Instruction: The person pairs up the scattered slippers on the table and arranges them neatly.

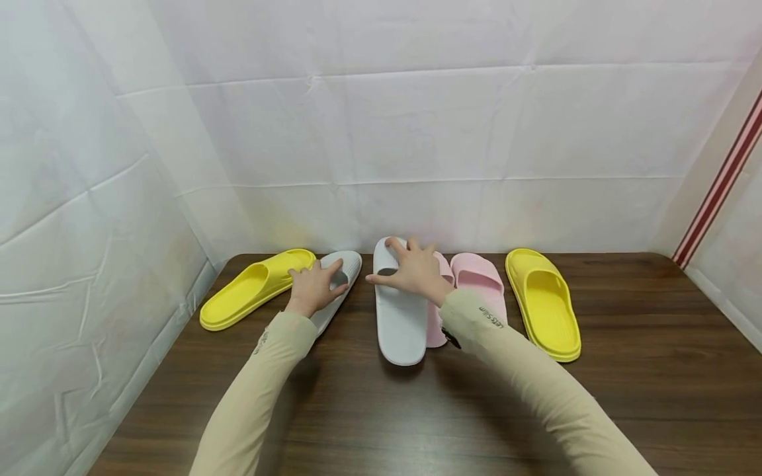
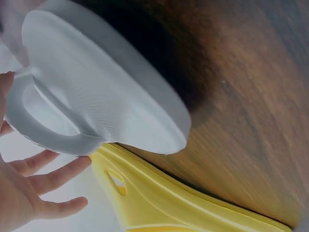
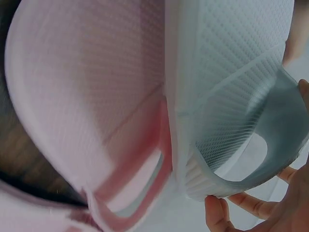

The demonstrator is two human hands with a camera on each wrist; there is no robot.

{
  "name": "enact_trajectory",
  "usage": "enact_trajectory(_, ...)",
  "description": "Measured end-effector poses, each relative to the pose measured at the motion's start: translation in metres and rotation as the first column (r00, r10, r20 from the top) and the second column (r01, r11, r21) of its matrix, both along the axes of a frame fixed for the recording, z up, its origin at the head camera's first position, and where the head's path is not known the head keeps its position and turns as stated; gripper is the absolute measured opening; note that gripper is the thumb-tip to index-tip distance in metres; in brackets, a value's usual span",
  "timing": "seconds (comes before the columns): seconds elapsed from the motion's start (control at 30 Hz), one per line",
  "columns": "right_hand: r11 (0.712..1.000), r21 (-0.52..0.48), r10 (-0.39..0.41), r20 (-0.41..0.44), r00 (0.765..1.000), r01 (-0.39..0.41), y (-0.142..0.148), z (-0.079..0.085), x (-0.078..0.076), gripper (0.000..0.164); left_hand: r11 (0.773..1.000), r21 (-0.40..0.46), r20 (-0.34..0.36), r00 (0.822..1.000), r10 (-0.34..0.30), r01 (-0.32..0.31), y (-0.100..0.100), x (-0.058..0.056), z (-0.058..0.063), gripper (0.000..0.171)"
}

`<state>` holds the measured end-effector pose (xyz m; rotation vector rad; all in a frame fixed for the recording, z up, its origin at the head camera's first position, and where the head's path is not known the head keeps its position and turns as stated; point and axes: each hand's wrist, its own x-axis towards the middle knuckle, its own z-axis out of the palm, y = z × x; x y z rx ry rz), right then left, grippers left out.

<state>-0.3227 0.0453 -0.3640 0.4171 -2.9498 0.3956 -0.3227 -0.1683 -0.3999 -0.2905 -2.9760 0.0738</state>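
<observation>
Two light grey slippers lie in the middle of the row. My left hand [image 1: 312, 287], fingers spread, is over the strap of the left grey slipper [image 1: 348, 266]; in the left wrist view, its fingers [image 2: 58, 178] stretch beside that strap. Across the strap of the right grey slipper [image 1: 401, 330] spreads my right hand [image 1: 413, 268], thumb reaching past the left edge. In the right wrist view, fingertips [image 3: 216, 210] appear to touch the strap's edge. This slipper overlaps the left pink slipper [image 1: 436, 330]. Sleeve and hand hide part of the left grey slipper.
A yellow slipper [image 1: 229, 309] lies slanted at the left, its toe close to the left grey one. Another pink slipper [image 1: 476, 264] and a second yellow slipper [image 1: 553, 324] lie to the right. White cloth [image 1: 417, 132] hangs behind the brown table [image 1: 643, 370].
</observation>
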Motion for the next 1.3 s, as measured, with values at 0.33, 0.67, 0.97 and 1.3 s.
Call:
enact_trajectory(0.33,0.999,0.052,-0.004,-0.027,1.0,0.005,-0.013,-0.011,-0.003,0.084,0.999,-0.008,0.004,0.999,0.034,-0.034,-0.002,-0.001,0.0,0.056)
enact_trajectory(0.67,0.999,0.043,0.006,-0.043,0.999,-0.004,-0.028,-0.016,-0.003,0.083,1.0,-0.007,0.074,0.997,0.026,-0.026,-0.01,0.002,0.008,0.057)
enact_trajectory(0.97,0.999,0.047,0.003,-0.032,0.999,-0.002,-0.038,-0.018,-0.004,0.083,1.0,0.017,0.083,0.996,0.011,-0.013,-0.02,0.001,0.003,0.065)
enact_trajectory(1.3,0.998,0.063,0.011,-0.022,1.0,-0.01,-0.047,-0.032,-0.002,0.084,1.0,-0.011,0.051,0.998,-0.025,0.025,-0.021,0.001,-0.001,0.068)
